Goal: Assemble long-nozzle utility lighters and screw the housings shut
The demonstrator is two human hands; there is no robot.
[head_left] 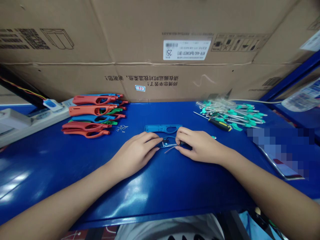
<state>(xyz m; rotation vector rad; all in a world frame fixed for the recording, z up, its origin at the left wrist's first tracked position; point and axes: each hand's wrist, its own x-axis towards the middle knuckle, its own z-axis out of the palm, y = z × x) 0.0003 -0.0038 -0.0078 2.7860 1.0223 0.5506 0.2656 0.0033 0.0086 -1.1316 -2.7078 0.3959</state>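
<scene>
Between my hands lies an opened blue lighter shell half point(170, 137), with a dark part and thin white wires point(168, 144) inside it. My left hand point(140, 150) grips the shell's left end, its fingers bent around the edge. On the right side, my right hand point(200, 143) pinches a thin wire at the shell, thumb against the bent fingers. A small green tip point(214, 137) shows just beyond the right hand; the rest of that piece is hidden. Just behind, a second blue shell half point(160, 128) with a handle opening lies on the table, partly covered by the right fingers.
Red, orange, blue and green lighter shells point(87, 110) are stacked at left, beside small screws point(122, 128) and a power strip point(37, 116). At right are metal tubes with green triggers point(235, 113), a yellow-black screwdriver point(220, 125) and a phone point(277, 163). Cardboard point(140, 50) stands behind.
</scene>
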